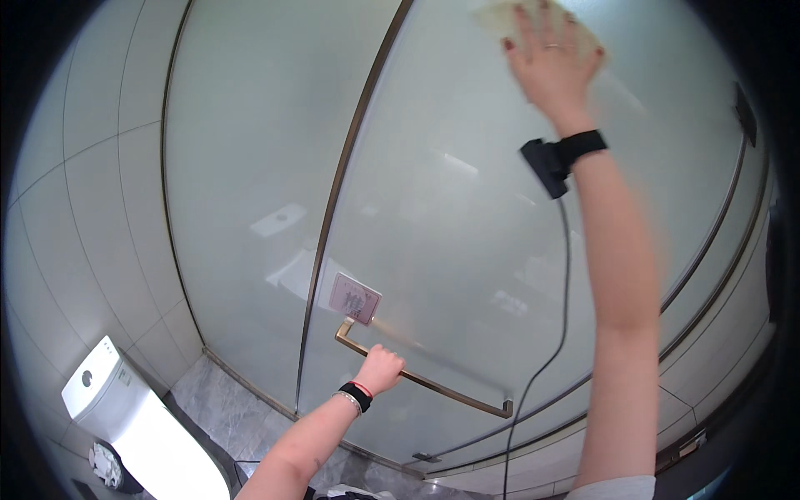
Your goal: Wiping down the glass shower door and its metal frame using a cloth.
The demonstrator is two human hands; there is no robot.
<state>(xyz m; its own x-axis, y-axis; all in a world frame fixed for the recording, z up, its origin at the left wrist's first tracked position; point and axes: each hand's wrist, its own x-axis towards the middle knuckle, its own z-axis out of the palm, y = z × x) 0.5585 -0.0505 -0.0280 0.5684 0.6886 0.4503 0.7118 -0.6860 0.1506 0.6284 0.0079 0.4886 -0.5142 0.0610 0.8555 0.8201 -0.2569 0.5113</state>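
One sign (354, 297) in view: small, near-square, pale pink with a dark red mark at centre, fixed flat on the frosted glass door (467, 217). It sits just right of the bronze vertical frame strip (333, 217) and directly above the upper end of the bronze door handle (433, 385), slightly tilted. A small faint label (123, 377) shows on the white toilet tank (93, 385), too small to make out. No packages, no screens.

Frosted glass door (467, 208), brassy metal handle (433, 383), soft pale cloth (508, 17).
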